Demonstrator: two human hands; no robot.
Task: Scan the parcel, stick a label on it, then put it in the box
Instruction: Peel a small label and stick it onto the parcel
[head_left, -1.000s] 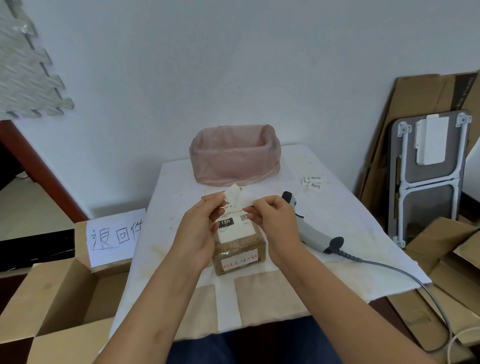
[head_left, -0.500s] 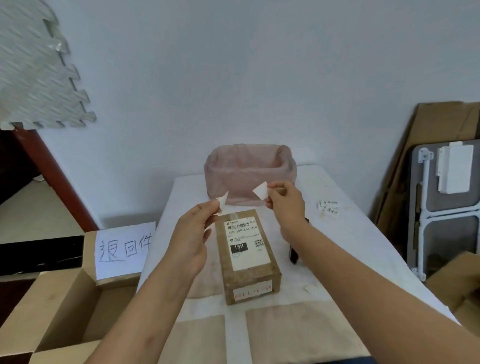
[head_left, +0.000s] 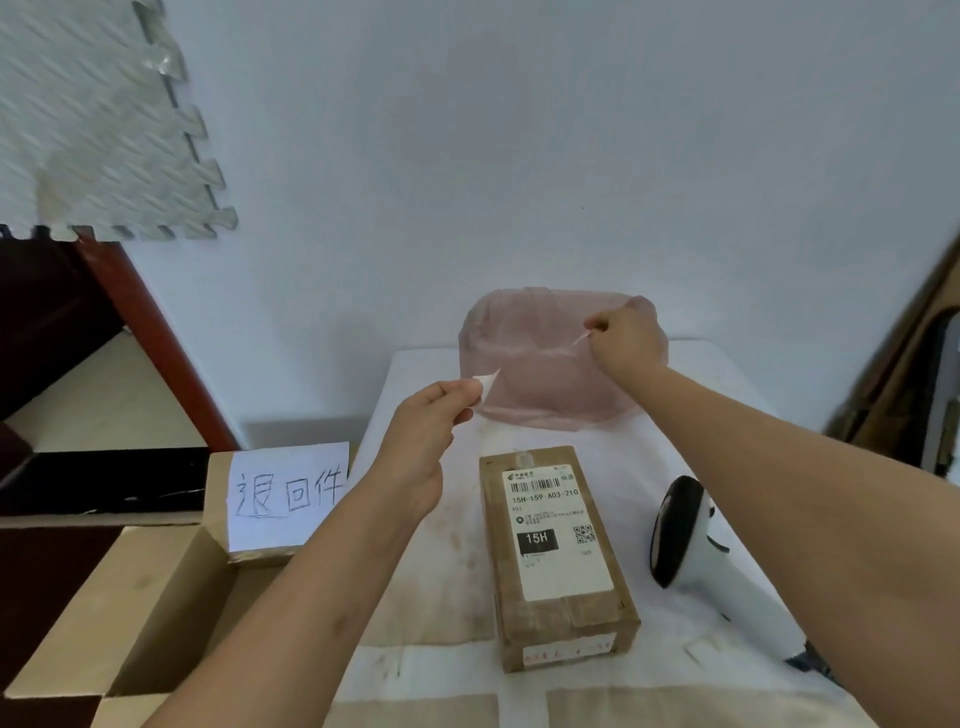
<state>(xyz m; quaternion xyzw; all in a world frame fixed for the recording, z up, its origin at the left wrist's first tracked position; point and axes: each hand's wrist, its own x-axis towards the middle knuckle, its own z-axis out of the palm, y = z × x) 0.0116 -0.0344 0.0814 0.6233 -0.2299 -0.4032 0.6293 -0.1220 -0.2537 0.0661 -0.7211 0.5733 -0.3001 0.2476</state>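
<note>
A brown cardboard parcel (head_left: 558, 558) with a white shipping label lies flat on the white table (head_left: 421, 670). My left hand (head_left: 423, 439) is raised to the left of and above the parcel, pinching a small white piece of paper (head_left: 487, 381). My right hand (head_left: 623, 340) reaches over the pink-lined bin (head_left: 524, 364) at the back of the table, pinching a thin white paper strip (head_left: 581, 339). A white and black barcode scanner (head_left: 691, 545) lies on the table to the right of the parcel. An open cardboard box (head_left: 140, 613) stands at the lower left.
A handwritten white sign (head_left: 285, 499) is fixed to the open box's flap. Foam mat tiles (head_left: 93, 119) hang on the wall at upper left. Flattened cardboard (head_left: 893, 384) leans at the right edge. A dark doorway (head_left: 47, 322) lies to the left.
Both hands have lifted off the parcel and drawn apart, each with a piece of paper. My right hand has gone back over the pink bin. The camera has tilted up and closer.
</note>
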